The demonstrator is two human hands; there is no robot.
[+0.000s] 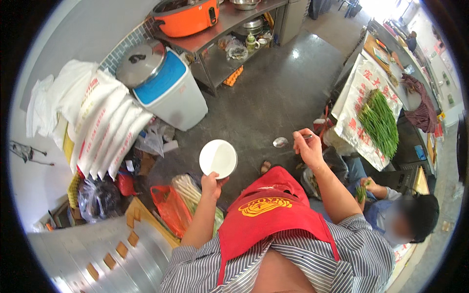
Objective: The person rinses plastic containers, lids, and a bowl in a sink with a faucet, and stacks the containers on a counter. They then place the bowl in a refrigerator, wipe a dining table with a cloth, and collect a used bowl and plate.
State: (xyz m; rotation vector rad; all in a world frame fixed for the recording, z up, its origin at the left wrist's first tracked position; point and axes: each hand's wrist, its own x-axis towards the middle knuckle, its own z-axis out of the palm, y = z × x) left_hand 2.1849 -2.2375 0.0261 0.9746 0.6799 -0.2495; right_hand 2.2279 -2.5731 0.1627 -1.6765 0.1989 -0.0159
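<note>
My left hand [214, 186] grips the near rim of a white bowl [218, 159], thumb on top and fingers beneath. Part of the bowl's inside looks shaded; whether it holds anything is hard to tell. To the right, my right hand [308, 147] is closed around the handle of a metal spoon [280, 142], whose bowl end points left toward the white bowl. Spoon and bowl are apart, both held above the dark floor. Below them hangs the red apron [263, 216] with a yellow print that I wear over a striped shirt.
Stacked white sacks [99, 121] lean at the left beside a white bin [179, 99] with a blue top and a metal lid [141, 64]. An orange cooker [187, 18] stands on a steel table. Green stalks [379, 122] lie at right; a seated person [388, 208] holds more.
</note>
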